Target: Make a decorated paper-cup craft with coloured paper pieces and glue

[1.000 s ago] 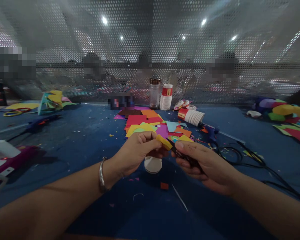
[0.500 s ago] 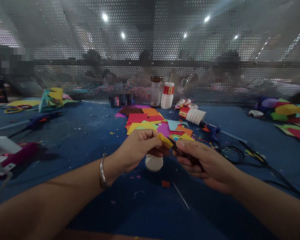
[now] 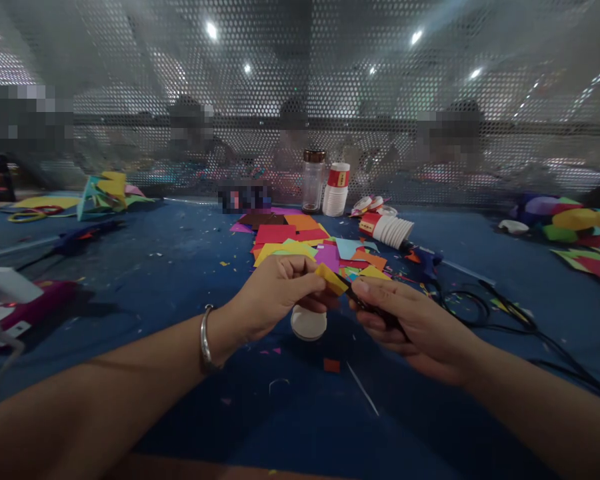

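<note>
My left hand [image 3: 290, 288] pinches a small piece of yellow paper [image 3: 331, 280] between thumb and fingers. Closed around a slim dark tool [image 3: 375, 313] is my right hand [image 3: 405, 320]; the grip hides much of the tool, so its kind cannot be made out. The tool's narrow tip meets the right edge of the yellow paper. Below the hands, a white paper cup [image 3: 309, 325] stands on the blue table, partly covered by my left fingers. An orange paper scrap [image 3: 332, 365] and a thin pale stick [image 3: 363, 389] lie nearer to me.
Coloured paper sheets [image 3: 275, 235] lie beyond my hands. Behind them stand a clear bottle [image 3: 312, 187] and stacked paper cups [image 3: 335, 193]; another cup stack [image 3: 390, 230] lies sideways. A blue glue gun [image 3: 425, 261] with a black cable [image 3: 510, 320] is right, a purple power strip [image 3: 30, 313] left.
Both hands stay almost in place. The dark tool's tip lies slightly lower and farther right against the yellow paper, and the view has shifted a little.
</note>
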Action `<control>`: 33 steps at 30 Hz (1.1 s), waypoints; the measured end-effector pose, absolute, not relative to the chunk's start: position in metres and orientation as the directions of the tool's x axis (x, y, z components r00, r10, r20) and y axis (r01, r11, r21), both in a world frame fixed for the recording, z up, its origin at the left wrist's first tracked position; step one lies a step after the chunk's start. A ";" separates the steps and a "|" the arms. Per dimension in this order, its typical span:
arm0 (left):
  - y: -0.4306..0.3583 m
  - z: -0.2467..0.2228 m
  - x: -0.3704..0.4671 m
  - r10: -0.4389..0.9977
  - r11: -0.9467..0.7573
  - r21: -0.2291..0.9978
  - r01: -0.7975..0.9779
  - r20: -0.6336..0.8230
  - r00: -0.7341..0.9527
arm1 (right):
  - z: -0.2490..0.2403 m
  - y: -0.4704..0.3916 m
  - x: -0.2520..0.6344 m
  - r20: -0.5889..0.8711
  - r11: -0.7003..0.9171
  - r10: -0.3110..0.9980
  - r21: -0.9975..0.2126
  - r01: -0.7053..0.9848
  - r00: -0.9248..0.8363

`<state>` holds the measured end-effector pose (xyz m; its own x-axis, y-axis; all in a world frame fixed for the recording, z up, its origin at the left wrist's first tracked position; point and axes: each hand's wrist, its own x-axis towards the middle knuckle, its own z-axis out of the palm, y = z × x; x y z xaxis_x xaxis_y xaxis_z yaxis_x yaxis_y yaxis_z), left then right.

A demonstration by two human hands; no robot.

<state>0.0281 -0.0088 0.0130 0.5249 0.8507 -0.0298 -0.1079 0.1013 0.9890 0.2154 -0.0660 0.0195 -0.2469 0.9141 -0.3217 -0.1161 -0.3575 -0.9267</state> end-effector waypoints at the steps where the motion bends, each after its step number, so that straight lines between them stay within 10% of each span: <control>1: -0.009 0.013 0.028 0.852 0.090 0.991 -0.103 -0.023 0.523 | 0.019 -0.066 0.216 -0.321 -0.357 0.914 -0.927 -0.116 -0.247; 33: -0.007 0.015 0.025 0.806 0.164 0.984 -0.067 -0.095 0.584 | 0.017 -0.064 0.214 -0.337 -0.375 0.904 -0.920 -0.112 -0.264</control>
